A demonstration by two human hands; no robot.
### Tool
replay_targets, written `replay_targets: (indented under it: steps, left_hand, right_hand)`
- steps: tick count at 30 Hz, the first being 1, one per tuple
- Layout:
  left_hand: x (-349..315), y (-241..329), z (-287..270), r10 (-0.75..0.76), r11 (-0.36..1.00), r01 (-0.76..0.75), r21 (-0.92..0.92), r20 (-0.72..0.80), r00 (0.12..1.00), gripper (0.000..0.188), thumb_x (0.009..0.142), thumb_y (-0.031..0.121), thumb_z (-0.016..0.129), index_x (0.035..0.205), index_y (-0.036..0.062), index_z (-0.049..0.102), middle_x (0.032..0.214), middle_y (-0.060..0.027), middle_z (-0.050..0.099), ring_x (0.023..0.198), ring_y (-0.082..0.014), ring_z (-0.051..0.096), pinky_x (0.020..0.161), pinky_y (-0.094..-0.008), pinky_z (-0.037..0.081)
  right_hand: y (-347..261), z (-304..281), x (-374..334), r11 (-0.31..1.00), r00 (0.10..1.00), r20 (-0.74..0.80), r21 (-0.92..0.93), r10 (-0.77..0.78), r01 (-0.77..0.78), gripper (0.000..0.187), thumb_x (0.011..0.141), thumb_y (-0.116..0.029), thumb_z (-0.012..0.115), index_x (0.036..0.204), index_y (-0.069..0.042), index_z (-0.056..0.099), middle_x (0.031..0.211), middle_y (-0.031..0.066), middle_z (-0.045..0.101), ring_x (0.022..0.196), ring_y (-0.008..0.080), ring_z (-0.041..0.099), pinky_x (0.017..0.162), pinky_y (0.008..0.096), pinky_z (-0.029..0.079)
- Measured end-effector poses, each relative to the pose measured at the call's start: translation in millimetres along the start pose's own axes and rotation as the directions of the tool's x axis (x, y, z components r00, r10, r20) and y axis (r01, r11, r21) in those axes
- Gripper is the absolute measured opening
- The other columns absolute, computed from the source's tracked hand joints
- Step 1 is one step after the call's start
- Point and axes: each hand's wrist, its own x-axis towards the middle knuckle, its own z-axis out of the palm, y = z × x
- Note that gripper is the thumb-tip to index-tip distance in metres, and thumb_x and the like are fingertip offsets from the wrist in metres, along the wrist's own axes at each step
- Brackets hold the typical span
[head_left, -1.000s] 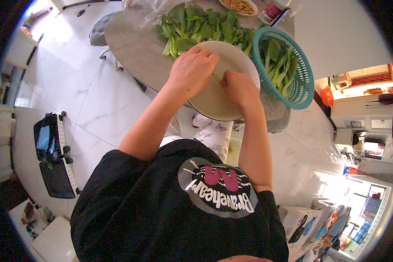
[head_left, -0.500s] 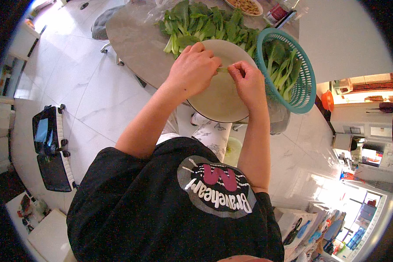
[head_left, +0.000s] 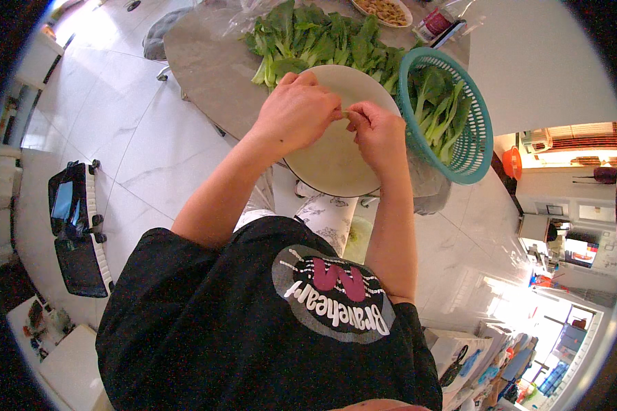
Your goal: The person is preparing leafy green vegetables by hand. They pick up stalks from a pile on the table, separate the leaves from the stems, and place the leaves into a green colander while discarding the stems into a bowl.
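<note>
Both hands meet above a wide cream-coloured basin (head_left: 332, 164), whose inside looks like it holds water. My left hand (head_left: 300, 108) has its fingers closed at the tips, and my right hand (head_left: 378, 133) pinches from the other side. Between the fingertips shows a thin pale-green piece (head_left: 345, 114), like a bit of vegetable stem; most of it is hidden by the fingers. Leafy greens (head_left: 322, 42) lie in a row on the table just beyond the basin. Right of my right hand, a teal perforated basket (head_left: 485, 130) leans tilted with more leafy greens (head_left: 440, 109) in it.
The grey table (head_left: 206, 68) curves away at the left. A plate of brownish food (head_left: 385, 9) and a clear container with a red label (head_left: 432, 26) stand at the far edge. A stool (head_left: 164, 34) is beside the table; a black-and-white case (head_left: 79, 226) lies on the tiled floor.
Both hands have shifted slightly left in the picture, along with the basin and basket. My right hand's fingertips are nearer the left ones, still around the pale-green piece.
</note>
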Motion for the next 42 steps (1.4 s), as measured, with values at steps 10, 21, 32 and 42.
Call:
replay_targets:
  steps: [10, 21, 32, 42]
  left_hand:
    - [-5, 3, 6, 0.057, 0.961, -0.079, 0.267, 0.090, 0.994, 0.009, 0.074, 0.015, 0.058, 0.076, 0.0069, 0.062, 0.083, -0.0077, 0.065, 0.094, -0.0259, 0.057, 0.087, -0.0390, 0.042]
    - [-3, 4, 8, 0.060, 0.936, -0.110, 0.333, 0.157, 0.986, 0.012, 0.076, 0.017, 0.058, 0.081, 0.0085, 0.065, 0.083, -0.0090, 0.067, 0.092, -0.0268, 0.061, 0.084, -0.0392, 0.044]
    - [-3, 11, 0, -0.083, 0.971, 0.067, 0.230, 0.058, 0.995, 0.030, 0.073, 0.010, 0.060, 0.102, 0.0061, 0.058, 0.091, -0.0111, 0.066, 0.098, -0.0282, 0.059, 0.087, -0.0405, 0.044]
    - [-8, 6, 2, 0.011, 0.963, -0.008, 0.271, -0.012, 1.000, 0.035, 0.073, 0.013, 0.060, 0.108, 0.0085, 0.059, 0.102, -0.0060, 0.063, 0.107, -0.0264, 0.053, 0.091, -0.0402, 0.041]
  right_hand:
    - [3, 1, -4, 0.760, 0.980, 0.197, -0.633, -0.030, 0.150, 0.011, 0.078, -0.011, 0.058, 0.085, -0.006, 0.064, 0.084, 0.0186, 0.065, 0.082, 0.0374, 0.064, 0.071, 0.0473, 0.052]
    - [0, 1, 2, 0.931, 0.996, 0.091, -0.361, -0.021, 0.052, 0.015, 0.084, -0.018, 0.056, 0.086, -0.006, 0.065, 0.084, 0.0191, 0.065, 0.081, 0.0374, 0.064, 0.067, 0.0472, 0.050]
    - [3, -2, 2, 0.909, 0.921, -0.342, -0.416, -0.189, 0.032, 0.013, 0.083, -0.021, 0.061, 0.081, -0.010, 0.066, 0.083, 0.0133, 0.063, 0.076, 0.0333, 0.062, 0.063, 0.0430, 0.050]
    - [15, 8, 4, 0.671, 0.967, 0.189, -0.697, -0.170, 0.254, 0.012, 0.077, -0.015, 0.060, 0.085, -0.009, 0.066, 0.088, 0.0112, 0.063, 0.088, 0.0308, 0.063, 0.071, 0.0425, 0.053]
